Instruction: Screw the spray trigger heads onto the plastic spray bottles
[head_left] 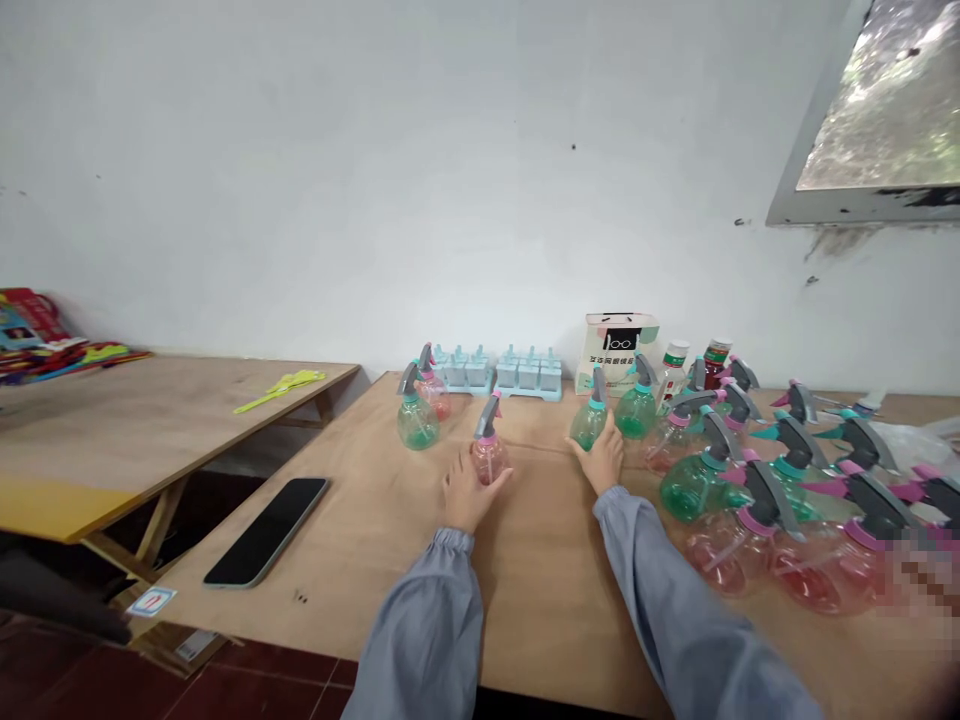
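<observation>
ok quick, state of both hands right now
left hand: closed around the pink spray bottle.
right hand: against the base of the green spray bottle; whether it grips cannot be told.

Standing by the table [525, 590], the easiest way in is the bare wood between the left hand [466, 492], wrapped round a pink spray bottle [489, 455], and the right hand [602, 462], cupping a green spray bottle [589, 422]. There's a clear lane left of that too, until the phone [268, 530] near the edge. The right side is a no-go (triggers poking up everywhere): a crowd of spray bottles [757, 500] packed tight together. The back is fenced off by two more bottles [420, 410], blue moulds [499, 372] and a box [616, 348] along the wall.
</observation>
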